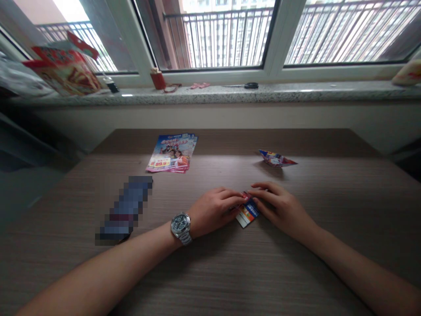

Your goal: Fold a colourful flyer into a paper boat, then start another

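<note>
A small folded flyer [248, 215], printed blue, orange and white, lies on the table between my two hands. My left hand [215, 210], with a metal watch on the wrist, has its fingers closed on the paper's left and upper edge. From the other side, my right hand [281, 208] holds the upper right edge between thumb and forefinger; its other fingers are slightly raised. Fingertips hide part of the upper folds. Beyond my right hand sits a folded paper boat shape [278, 159] in similar print.
A stack of flyers [173, 153] lies at the back left of the wooden table [210, 272]. Nearer is a blurred dark phone-like object [126, 210]. Scissors [250, 85], a red container [158, 79] and a red food bag [70, 72] stand or lie along the windowsill.
</note>
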The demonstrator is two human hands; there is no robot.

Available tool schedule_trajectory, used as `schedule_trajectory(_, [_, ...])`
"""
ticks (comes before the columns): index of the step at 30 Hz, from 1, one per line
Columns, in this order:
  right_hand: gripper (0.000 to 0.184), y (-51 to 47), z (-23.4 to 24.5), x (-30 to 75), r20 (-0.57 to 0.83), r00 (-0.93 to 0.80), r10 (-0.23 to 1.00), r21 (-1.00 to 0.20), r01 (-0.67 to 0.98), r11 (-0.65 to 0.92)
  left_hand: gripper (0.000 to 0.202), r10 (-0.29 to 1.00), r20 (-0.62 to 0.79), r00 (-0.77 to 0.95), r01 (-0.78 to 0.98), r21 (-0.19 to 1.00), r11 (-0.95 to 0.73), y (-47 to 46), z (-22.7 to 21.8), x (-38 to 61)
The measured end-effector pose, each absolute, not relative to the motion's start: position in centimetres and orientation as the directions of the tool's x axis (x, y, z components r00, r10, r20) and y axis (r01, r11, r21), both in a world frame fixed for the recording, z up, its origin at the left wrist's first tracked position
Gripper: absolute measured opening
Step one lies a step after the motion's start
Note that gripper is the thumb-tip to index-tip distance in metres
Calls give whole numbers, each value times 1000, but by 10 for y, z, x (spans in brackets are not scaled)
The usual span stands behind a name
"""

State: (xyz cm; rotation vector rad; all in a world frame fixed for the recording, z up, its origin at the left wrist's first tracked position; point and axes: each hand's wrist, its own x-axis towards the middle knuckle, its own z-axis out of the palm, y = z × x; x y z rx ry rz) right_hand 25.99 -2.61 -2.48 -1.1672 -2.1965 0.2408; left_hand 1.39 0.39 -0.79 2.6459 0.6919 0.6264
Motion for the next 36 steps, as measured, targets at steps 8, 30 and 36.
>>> schedule_trajectory(8, [35,-24,-26,262,446,-482,754,-366,671,645,33,473,282,834,386,314,-868,4,-9,10])
schedule_trajectory(30, [36,-28,-21,262,364,-469,804,-200,804,560,57,539,176,824,500,221,-837,-5,0,10])
schedule_trajectory(36, [52,-32,-26,255,317,-509,800,-224,780,585,62,552,120,825,519,223,-825,-5,-6,10])
